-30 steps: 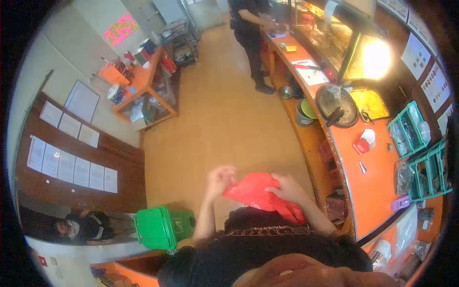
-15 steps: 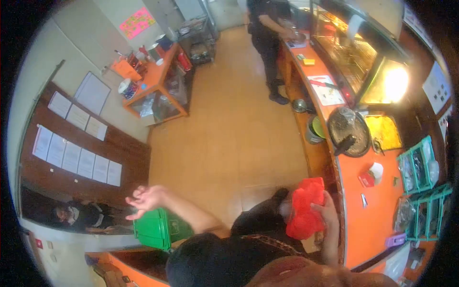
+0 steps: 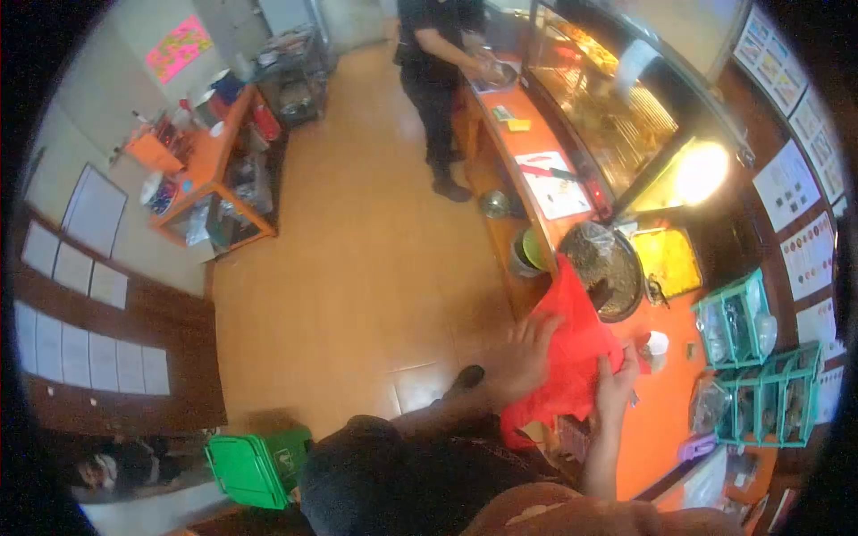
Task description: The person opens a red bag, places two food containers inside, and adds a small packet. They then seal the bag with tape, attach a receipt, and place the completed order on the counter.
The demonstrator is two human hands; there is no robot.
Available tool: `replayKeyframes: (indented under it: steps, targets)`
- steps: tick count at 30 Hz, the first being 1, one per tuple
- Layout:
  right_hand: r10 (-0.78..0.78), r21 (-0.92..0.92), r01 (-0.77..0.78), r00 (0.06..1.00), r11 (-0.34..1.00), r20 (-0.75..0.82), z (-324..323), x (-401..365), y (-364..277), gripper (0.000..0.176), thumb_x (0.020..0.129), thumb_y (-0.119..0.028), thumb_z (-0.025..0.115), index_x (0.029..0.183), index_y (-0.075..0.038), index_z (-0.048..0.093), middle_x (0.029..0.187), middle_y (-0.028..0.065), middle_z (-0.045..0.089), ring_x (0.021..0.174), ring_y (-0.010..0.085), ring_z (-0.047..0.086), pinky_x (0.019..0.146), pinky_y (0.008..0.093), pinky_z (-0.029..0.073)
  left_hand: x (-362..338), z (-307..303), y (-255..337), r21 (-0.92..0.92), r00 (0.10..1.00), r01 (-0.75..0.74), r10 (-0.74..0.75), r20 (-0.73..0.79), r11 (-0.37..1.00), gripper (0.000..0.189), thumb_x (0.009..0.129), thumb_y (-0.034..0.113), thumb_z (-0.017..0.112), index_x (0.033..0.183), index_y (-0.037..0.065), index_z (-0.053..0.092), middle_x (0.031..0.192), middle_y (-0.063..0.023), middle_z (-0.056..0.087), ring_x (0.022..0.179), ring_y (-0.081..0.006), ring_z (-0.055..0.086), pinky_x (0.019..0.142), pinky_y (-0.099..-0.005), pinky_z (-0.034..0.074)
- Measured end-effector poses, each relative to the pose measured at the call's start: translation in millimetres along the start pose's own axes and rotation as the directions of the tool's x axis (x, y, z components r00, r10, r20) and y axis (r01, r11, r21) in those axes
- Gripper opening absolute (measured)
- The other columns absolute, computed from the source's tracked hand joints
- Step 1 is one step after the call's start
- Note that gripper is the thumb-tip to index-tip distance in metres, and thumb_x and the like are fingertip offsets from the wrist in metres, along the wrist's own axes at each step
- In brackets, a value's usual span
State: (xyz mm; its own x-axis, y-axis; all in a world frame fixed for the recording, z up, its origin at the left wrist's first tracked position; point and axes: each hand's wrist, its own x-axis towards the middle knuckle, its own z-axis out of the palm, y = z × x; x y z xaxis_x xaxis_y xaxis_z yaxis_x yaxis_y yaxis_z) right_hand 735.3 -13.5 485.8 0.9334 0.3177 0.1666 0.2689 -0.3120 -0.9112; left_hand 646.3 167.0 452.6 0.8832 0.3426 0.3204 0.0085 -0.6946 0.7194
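Observation:
A red plastic bag [image 3: 572, 357] hangs spread out at the front edge of the orange counter [image 3: 666, 406], its upper corner reaching toward a round dark pan [image 3: 617, 259]. My right hand [image 3: 615, 382] pinches the bag's right side between thumb and fingers. Blurred by motion, my left hand [image 3: 529, 353] is at the bag's left side; whether its fingers grip the bag cannot be made out. Just beyond my right hand, a red and white paper container [image 3: 654, 348] lies on the counter.
A yellow tray [image 3: 666, 261], turquoise racks [image 3: 770, 393] and a lit glass display case [image 3: 617, 107] line the right side. A co-worker [image 3: 438, 80] stands at the counter's far end. A green bin [image 3: 246, 469] is at lower left, a side table [image 3: 210, 170] at upper left.
My left hand has come from the far left over to the bag. The bunched bag is now opened out and raised. My view has turned to the right.

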Motion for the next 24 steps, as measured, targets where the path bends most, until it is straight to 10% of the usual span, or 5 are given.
replayKeyframes:
  steps: [4,8,10,15,24]
  targets:
    - [-0.114,-0.432,0.109,0.993,0.895,0.013,-62,21,-18,0.029,0.090,0.004,0.056,0.116,-0.002,0.066,0.113,0.0131,0.068,0.107,0.0197,0.064,0.090,0.0326,0.052,68,-17,-31,0.081,0.999,0.038,-0.036,-0.035,0.996,0.055,0.082,0.003,0.056,0.137,0.009,0.051,0.137,-0.0166,0.053,0.129,-0.0373,0.049,0.106,-0.0520,0.041]
    - [-0.158,-0.818,0.053,0.986,0.572,-0.047,-103,74,-33,0.029,0.089,-0.008,0.065,0.117,-0.002,0.068,0.101,0.0259,0.069,0.087,0.0399,0.068,0.078,0.0486,0.053,154,-27,-10,0.131,0.995,0.034,-0.045,0.085,0.991,0.045,0.087,-0.002,0.049,0.132,0.000,0.055,0.124,-0.0239,0.061,0.116,-0.0414,0.058,0.098,-0.0497,0.048]
    - [-0.279,-0.776,0.073,0.951,0.626,-0.136,-121,75,-78,0.035,0.081,-0.005,0.067,0.117,-0.002,0.068,0.100,0.0230,0.070,0.087,0.0370,0.067,0.078,0.0463,0.053,172,-28,20,-0.009,0.955,-0.295,0.295,-0.016,0.956,0.033,0.090,0.007,0.053,0.123,0.002,0.059,0.115,-0.0247,0.065,0.106,-0.0431,0.063,0.091,-0.0489,0.051]
    - [-0.349,-0.552,0.023,0.798,0.833,-0.492,-199,2,-66,0.060,0.072,-0.006,0.078,0.129,-0.008,0.062,0.119,0.0167,0.064,0.110,0.0345,0.062,0.095,0.0423,0.051,132,0,134,-0.307,0.773,-0.627,0.525,-0.356,0.716,0.042,0.077,-0.003,0.060,0.118,0.001,0.065,0.116,-0.0175,0.066,0.103,-0.0389,0.064,0.088,-0.0473,0.053]
    - [-0.413,-0.505,0.180,0.818,0.844,-0.400,-254,-79,50,0.090,0.066,-0.015,0.087,0.144,-0.006,0.044,0.138,0.0222,0.050,0.124,0.0429,0.053,0.104,0.0501,0.045,50,151,281,-0.439,0.613,-0.596,0.734,0.294,0.673,0.043,0.073,0.007,0.069,0.114,0.018,0.071,0.103,-0.0069,0.066,0.091,-0.0286,0.067,0.078,-0.0419,0.053]
